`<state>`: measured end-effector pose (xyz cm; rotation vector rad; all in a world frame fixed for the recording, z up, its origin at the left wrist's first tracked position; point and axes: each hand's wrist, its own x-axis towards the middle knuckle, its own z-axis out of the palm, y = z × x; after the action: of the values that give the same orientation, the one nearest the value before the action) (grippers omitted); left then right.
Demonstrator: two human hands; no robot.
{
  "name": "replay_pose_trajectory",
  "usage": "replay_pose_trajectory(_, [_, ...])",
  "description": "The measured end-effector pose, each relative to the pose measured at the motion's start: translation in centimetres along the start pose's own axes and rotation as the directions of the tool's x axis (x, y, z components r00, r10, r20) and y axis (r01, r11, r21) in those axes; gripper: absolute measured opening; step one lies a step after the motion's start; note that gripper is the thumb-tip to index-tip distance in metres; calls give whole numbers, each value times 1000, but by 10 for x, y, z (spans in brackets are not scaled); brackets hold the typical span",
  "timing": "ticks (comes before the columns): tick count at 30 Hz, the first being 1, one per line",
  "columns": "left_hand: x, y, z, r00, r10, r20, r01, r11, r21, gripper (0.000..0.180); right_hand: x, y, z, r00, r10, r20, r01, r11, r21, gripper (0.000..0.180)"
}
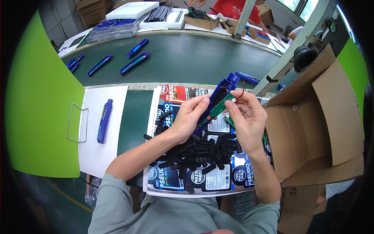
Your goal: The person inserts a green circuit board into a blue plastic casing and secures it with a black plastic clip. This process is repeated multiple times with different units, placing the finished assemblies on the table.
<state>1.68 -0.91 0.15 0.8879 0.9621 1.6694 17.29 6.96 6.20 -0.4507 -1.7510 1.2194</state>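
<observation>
My left hand (pixel 186 120) is closed around a long blue plastic housing (pixel 230 81), tilted with its narrow end up and to the right. A black insert (pixel 220 94) sits inside the housing's hollow. Pinched in my right hand (pixel 249 119) is a narrow green circuit board (pixel 219 109) with a thin red wire (pixel 243 89) at its upper end. The board lies along the housing's open side; how far it is seated is hard to tell. Below both hands spreads a pile of small black ribbed pieces (pixel 212 151), on printed sheets (pixel 165 177).
At left, a blue tube-shaped device (pixel 104 121) lies on a white sheet (pixel 117 105) beside a green panel (pixel 43 101). An open cardboard box (pixel 292 136) stands at right. Several blue housings (pixel 134 63) rest on the green conveyor belt (pixel 175 58). Another person (pixel 233 9) works beyond it.
</observation>
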Motion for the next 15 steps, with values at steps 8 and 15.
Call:
replay_pose_trajectory(8, [-7,2,8,1000,-10,14,9,1000,13,41,4,-6,2,976,-214,39,205,847,-491,26])
replay_pose_trajectory(15, [-9,-6,12,997,75,8,-76,987,142,38,3,10,7,957,-263,-121,157,822,-547,57])
